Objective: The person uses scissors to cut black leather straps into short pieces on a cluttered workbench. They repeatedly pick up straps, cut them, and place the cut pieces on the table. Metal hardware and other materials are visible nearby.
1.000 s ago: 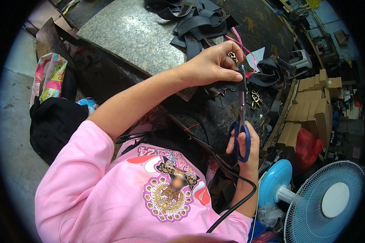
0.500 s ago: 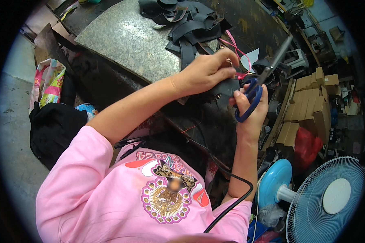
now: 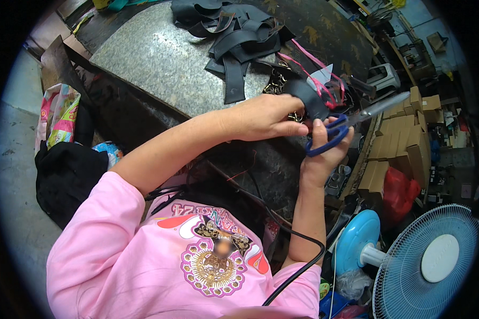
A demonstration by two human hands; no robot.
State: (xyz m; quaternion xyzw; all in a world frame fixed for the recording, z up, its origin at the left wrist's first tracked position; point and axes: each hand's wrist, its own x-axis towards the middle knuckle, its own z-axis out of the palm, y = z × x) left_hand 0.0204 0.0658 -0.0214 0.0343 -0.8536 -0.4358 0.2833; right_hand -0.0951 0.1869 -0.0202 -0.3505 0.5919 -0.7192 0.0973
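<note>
In my right hand (image 3: 324, 154) is a pair of scissors (image 3: 330, 142) with blue handles, its blades pointing up and right. The right thumb also presses near the end of a black strap (image 3: 307, 97), which curves up between my hands. My left hand (image 3: 261, 116) is closed beside it, thumb stretched toward the right hand. Small gold-coloured metal hardware (image 3: 297, 115) shows between its thumb and fingers; the rest is hidden. Behind the left hand lies a bunch of gold-coloured chain (image 3: 275, 81). A pink cord (image 3: 324, 90) loops just beyond the strap.
A heap of black straps (image 3: 245, 40) lies on a speckled stone slab (image 3: 138, 53) on the dark table. Cardboard boxes (image 3: 396, 138) and a red plastic bag (image 3: 402, 194) stand at the right, with a blue fan (image 3: 426, 260) nearer. A black cable (image 3: 298, 271) crosses below my right forearm.
My left hand has lowered and its thumb now points right. The scissors have tipped toward level. The black strap is raised in a curve, and the gold-coloured chain shows behind it.
</note>
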